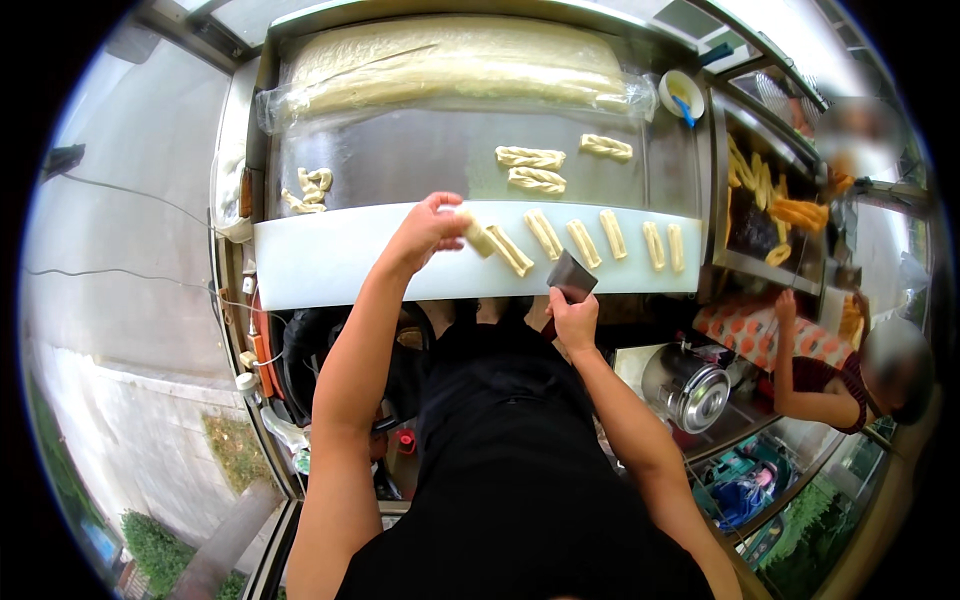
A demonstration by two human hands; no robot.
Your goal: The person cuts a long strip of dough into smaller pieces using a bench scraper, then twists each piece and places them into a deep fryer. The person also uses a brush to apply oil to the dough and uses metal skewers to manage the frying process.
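Note:
My left hand [432, 232] is closed on a short piece of dough [474, 238] above the white board [330, 255]; the piece looks slightly blurred. Beside it a dough strip [512, 252] lies on the board. With my right hand [574, 320] I grip a dough cutter with a dark, rectangular metal blade [572, 277], held over the board's near edge; its handle is mostly hidden in my fist. Several more dough strips, such as one [543, 234] near the blade, lie apart in a row toward the right.
Behind the board, twisted dough pieces [530, 157] and dough scraps [308, 190] lie on the metal counter [400, 160]. A large dough slab [450, 65] under plastic spans the back. A white bowl [681, 97] stands right, near a fryer [752, 225] with fried sticks. Another person [815, 390] works at right.

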